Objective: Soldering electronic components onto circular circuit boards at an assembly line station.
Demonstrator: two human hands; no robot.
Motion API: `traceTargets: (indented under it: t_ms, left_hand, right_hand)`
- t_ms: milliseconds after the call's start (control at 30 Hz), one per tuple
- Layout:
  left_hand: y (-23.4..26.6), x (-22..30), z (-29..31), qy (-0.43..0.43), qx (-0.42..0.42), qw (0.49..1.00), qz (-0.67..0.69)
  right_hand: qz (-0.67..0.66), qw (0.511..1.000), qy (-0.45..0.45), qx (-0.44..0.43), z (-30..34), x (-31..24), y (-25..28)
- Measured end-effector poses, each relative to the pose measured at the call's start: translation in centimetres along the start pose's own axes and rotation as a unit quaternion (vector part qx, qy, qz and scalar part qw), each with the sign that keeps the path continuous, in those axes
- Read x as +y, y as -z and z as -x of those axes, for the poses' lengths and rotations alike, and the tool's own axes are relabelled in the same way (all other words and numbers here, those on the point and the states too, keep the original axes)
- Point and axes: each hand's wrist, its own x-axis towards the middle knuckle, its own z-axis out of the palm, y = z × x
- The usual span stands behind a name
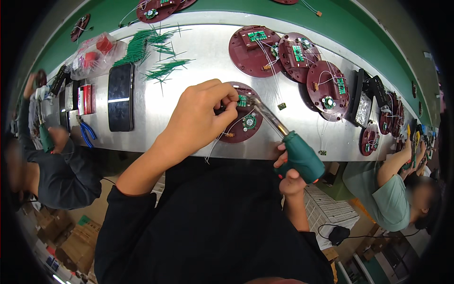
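Observation:
A dark red round plastic plate (245, 130) lies on the metal table just ahead of me, carrying a green circuit board (242, 101), a round green speaker-like part (249, 122) and thin white wires. My right hand (291, 175) is wrapped round the green handle of a soldering gun (303, 157); its metal barrel slants up and left, with the tip end at the board. Over the plate's left side, my left hand (204, 112) is closed in a pinch close to the board. Whatever its fingertips hold is too small or hidden to make out.
Further back lie more dark red plates (253, 52), partly overlapping at the right. To the left are loose green wires (165, 69), a black phone (121, 97), blue-handled pliers (86, 133) and a plastic bag (98, 56). Co-workers sit on both sides; the left one holds a green tool.

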Motion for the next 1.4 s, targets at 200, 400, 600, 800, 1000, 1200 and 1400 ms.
traceTargets:
  t_ms: [200,400,600,800,1000,1200,1400]
  left_hand:
    - [0.2,0.4,-0.2,0.011,-0.014,1.0,-0.009]
    - [0.6,0.5,-0.5,-0.001,-0.044,0.998,-0.045]
    - [1.5,0.9,-1.6,-0.032,-0.101,0.993,-0.045]
    - [0.2,0.8,-2.2,-0.03,-0.043,0.995,0.082]
    - [-1.2,-0.5,-2.4,-0.067,-0.01,0.996,0.059]
    - [-2.5,-1.1,-1.6,-0.011,0.005,0.994,0.105]
    - [-3.1,-1.6,-1.2,-0.023,0.048,0.996,0.078]
  right_hand:
    - [0.007,0.998,-0.059,0.037,0.4,0.1,0.4]
    - [0.004,0.998,-0.049,0.036,0.1,-0.1,0.0]
    - [-0.001,0.997,-0.054,0.062,0.1,-0.1,0.2]
    - [-0.011,0.994,-0.085,0.075,0.5,0.2,0.7]
    - [-0.017,0.993,-0.075,0.085,0.1,-0.2,0.7]
    - [0.004,0.996,-0.058,0.072,-0.4,-0.7,1.1]
    - [0.049,0.998,-0.03,0.029,-0.6,-1.0,1.1]
